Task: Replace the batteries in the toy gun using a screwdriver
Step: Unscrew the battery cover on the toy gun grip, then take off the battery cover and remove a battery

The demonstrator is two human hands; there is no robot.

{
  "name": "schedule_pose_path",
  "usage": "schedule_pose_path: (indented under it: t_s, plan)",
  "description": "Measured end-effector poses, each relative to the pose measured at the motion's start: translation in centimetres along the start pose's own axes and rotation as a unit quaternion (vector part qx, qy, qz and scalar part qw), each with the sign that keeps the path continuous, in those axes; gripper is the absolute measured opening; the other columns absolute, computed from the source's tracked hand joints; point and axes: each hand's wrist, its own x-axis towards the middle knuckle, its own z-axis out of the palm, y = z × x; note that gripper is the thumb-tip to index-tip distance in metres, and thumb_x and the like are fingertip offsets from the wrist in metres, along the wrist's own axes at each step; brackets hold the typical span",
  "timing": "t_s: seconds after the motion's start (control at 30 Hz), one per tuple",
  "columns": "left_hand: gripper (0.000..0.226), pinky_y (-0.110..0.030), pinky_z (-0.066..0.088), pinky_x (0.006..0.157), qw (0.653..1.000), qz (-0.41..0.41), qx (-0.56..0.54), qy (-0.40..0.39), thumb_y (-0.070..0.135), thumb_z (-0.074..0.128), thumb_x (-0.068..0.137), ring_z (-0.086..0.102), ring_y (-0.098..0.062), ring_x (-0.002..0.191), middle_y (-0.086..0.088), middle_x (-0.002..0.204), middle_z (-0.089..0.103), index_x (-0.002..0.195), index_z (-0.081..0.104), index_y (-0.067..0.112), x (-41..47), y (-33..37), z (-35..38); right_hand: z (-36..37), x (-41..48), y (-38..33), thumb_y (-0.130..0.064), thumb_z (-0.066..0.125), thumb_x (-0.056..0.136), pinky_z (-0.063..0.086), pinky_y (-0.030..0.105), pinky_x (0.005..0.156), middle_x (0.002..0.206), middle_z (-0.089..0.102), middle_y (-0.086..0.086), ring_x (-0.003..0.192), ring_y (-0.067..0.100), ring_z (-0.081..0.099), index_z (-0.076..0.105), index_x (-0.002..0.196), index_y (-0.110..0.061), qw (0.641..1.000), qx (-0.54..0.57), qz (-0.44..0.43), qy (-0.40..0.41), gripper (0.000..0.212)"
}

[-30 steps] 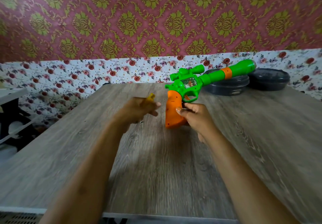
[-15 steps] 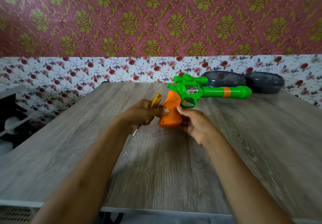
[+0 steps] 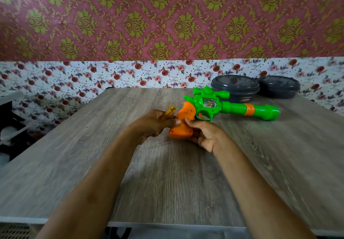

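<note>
Damask wallpaper (image 3: 167,19) up top, a floral band below, and a grey wood-grain table (image 3: 186,173) carrying 2 dark lidded containers (image 3: 235,88) at the back. The green toy gun (image 3: 223,106) lies mid-table, barrel right. The right hand (image 3: 204,134) grips its orange handle (image 3: 181,125); the left hand (image 3: 152,124) clutches a yellow-handled screwdriver (image 3: 168,111), thumb on the grip.

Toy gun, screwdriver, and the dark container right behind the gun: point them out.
toy gun (image 3: 236,107), head view, green barrel.
screwdriver (image 3: 170,110), head view, yellow handle.
dark container (image 3: 235,87), head view, lid.
</note>
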Motion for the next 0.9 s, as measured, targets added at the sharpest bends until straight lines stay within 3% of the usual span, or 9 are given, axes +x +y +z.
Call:
schedule_pose_path:
  t_s: [0.17,0.3,0.37,0.53,0.6,0.7,0.83,0.9]
  plan:
    - [0.035,-0.016,0.021,0.036,1.000,-0.007,0.005,0.017,0.019,0.065,0.087,0.026,-0.005,0.035,-0.002,0.050,0.030,0.111,0.060,-0.006,0.1,-0.2,-0.3,0.1,0.3,0.1,-0.005,0.064,0.081,0.052,0.021,0.040,0.047,0.066,-0.004,0.042,0.005,0.063,0.059,0.079,-0.014,1.000,-0.006,-0.002,0.025,0.011]
    - [0.026,-0.016,0.022,0.037,1.000,-0.018,0.002,0.017,0.018,0.064,0.088,0.028,-0.005,0.035,-0.005,0.056,0.032,0.105,0.058,-0.001,-0.2,0.2,-0.7,0.3,0.6,0.5,-0.009,0.070,0.077,0.055,0.028,0.057,0.072,0.068,0.000,0.066,0.012,0.063,0.061,0.088,-0.017,0.998,-0.032,-0.032,0.036,0.016]
    - [0.015,-0.016,0.023,0.037,1.000,-0.026,-0.002,0.014,0.016,0.065,0.088,0.029,-0.004,0.034,-0.003,0.054,0.034,0.093,0.057,0.005,-0.3,0.2,-0.8,0.3,0.6,0.6,-0.010,0.069,0.077,0.055,0.028,0.056,0.081,0.066,0.002,0.071,0.013,0.062,0.060,0.087,-0.018,0.998,-0.041,-0.038,0.032,0.015]
    - [0.014,-0.015,0.026,0.036,0.998,-0.047,-0.024,0.014,0.018,0.064,0.088,0.031,-0.003,0.035,-0.002,0.056,0.043,0.092,0.055,0.007,-0.3,0.1,-0.8,-0.1,0.2,0.0,-0.011,0.058,0.087,0.053,0.022,0.044,0.050,0.066,-0.006,0.045,0.003,0.063,0.057,0.081,-0.017,1.000,-0.028,-0.003,0.003,0.008]
    - [0.013,-0.014,0.026,0.036,0.997,-0.061,-0.037,0.011,0.018,0.064,0.088,0.031,-0.002,0.035,-0.004,0.062,0.043,0.088,0.054,0.009,-0.3,0.0,-1.0,-0.2,0.1,-0.1,-0.010,0.056,0.088,0.053,0.021,0.044,0.049,0.066,-0.006,0.044,0.003,0.062,0.057,0.081,-0.016,1.000,-0.023,0.011,-0.006,0.009]
    - [0.012,-0.013,0.025,0.035,0.995,-0.073,-0.064,0.025,0.016,0.064,0.088,0.031,-0.001,0.034,0.005,0.048,0.046,0.084,0.053,0.012,-0.5,0.1,-1.4,-0.3,-0.1,-0.1,-0.009,0.054,0.089,0.053,0.021,0.043,0.049,0.066,-0.005,0.043,0.004,0.062,0.057,0.081,-0.015,1.000,-0.019,0.020,-0.014,0.011]
    - [0.008,-0.014,0.029,0.035,0.983,-0.030,-0.114,0.139,0.012,0.064,0.087,0.035,-0.004,0.041,0.005,0.051,0.055,0.089,0.057,0.013,-0.6,-0.1,-3.4,-0.3,-0.4,-0.3,-0.007,0.054,0.089,0.052,0.023,0.043,0.048,0.065,-0.003,0.042,0.005,0.062,0.057,0.079,-0.013,0.999,-0.024,0.026,-0.014,0.011]
    - [0.015,-0.026,0.044,0.048,0.961,0.023,0.025,0.273,0.014,0.068,0.085,0.047,-0.015,0.055,-0.006,0.069,0.061,0.078,0.056,0.020,-0.1,-1.1,-4.7,-0.3,-0.5,-0.3,-0.007,0.054,0.089,0.052,0.023,0.043,0.047,0.065,-0.003,0.043,0.005,0.062,0.056,0.079,-0.013,0.999,-0.026,0.025,-0.011,0.012]
